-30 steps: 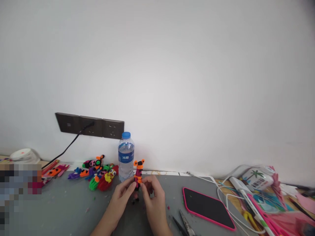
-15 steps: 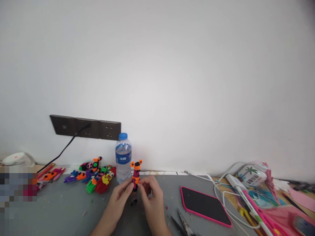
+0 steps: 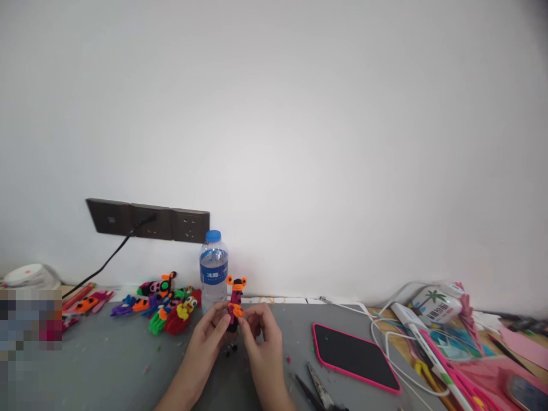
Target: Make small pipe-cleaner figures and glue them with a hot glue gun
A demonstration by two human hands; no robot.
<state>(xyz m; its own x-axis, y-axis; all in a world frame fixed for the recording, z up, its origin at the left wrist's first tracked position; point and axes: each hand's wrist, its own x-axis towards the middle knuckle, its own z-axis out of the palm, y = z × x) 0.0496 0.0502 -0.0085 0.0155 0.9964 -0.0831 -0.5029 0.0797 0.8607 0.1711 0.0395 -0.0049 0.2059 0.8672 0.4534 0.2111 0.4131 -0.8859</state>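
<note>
Head view: left hand [image 3: 208, 337] and right hand [image 3: 262, 338] are pinching a pipe-cleaner figure [image 3: 235, 302] upright between fingertips, steadying it from both sides. It is standing near a water bottle [image 3: 213, 272], on the grey mat [image 3: 107, 365].

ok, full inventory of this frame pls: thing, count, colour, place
pipe-cleaner figure: 1, pink, black and orange, upright between both hands
finished figures: a heap, count unclear, mixed bright colours, left of the bottle
water bottle: 1, clear with blue cap, standing behind the hands
phone: 1, black with pink case, flat, right of the hands
scissors: 1, dark, bottom edge near the right hand
socket strip: 1, dark, on the wall, black cable plugged in
white cables: several, right side
craft clutter: pink and mixed, far right
table: 1, grey
left hand: fingertips on the figure
right hand: fingertips on the figure
</note>
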